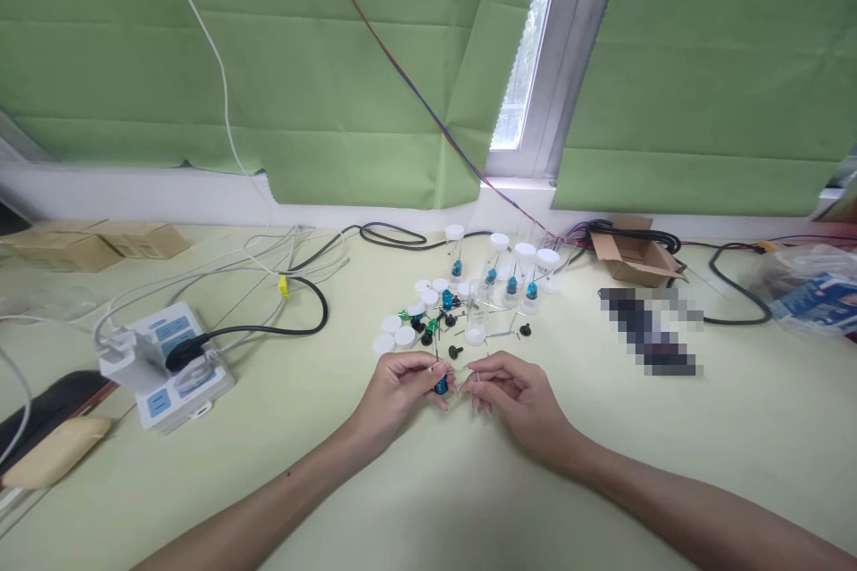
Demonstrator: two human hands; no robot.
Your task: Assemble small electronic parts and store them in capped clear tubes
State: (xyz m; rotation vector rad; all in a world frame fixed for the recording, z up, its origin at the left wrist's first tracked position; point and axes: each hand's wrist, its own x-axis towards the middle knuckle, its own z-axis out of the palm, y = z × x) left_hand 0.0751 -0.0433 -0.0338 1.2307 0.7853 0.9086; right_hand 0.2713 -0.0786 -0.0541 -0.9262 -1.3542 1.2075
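Left hand [402, 388] pinches a blue part [441, 384], right hand [514, 393] a thin metal piece [459, 371]; power-strip labels [159, 401] are unreadable.

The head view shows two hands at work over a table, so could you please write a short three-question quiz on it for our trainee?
1. Multiple choice: what colour is the small part in the left hand?
A) green
B) blue
C) white

2. True or false: in this view, the open cardboard box is to the right of the power strip.

3. Fill in the missing word: the clear tubes standing toward the back of the table, with blue parts inside, have ____ caps on them.

Key: 1. B; 2. true; 3. white.
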